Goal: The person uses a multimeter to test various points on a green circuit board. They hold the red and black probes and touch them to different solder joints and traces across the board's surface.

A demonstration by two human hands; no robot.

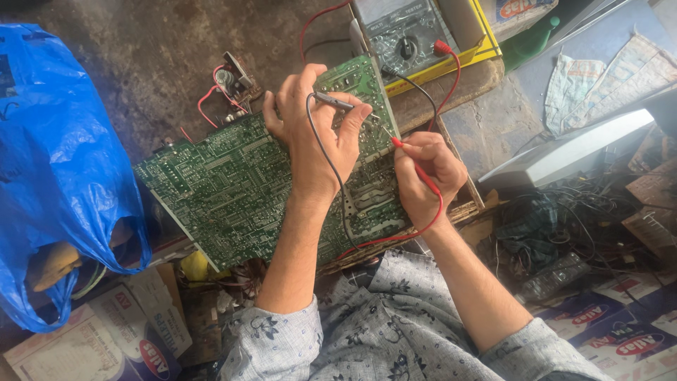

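A large green circuit board [218, 187] lies tilted across a wooden frame, solder side up. My left hand [314, 134] rests on the board and pinches a black test probe [338, 103], its tip touching the board near the right edge. My right hand [423, 173] holds a red test probe [412, 159] like a pen, tip on the board close to the black one. Black and red leads run from the probes up to an analogue multimeter [405, 35] in a yellow case at the top.
A blue plastic bag [56, 169] fills the left side. A small component on red wires [229, 81] hangs off the board's top edge. Tangled cables [564, 212], a white device casing [571, 152] and printed cardboard boxes [620, 317] crowd the right and bottom.
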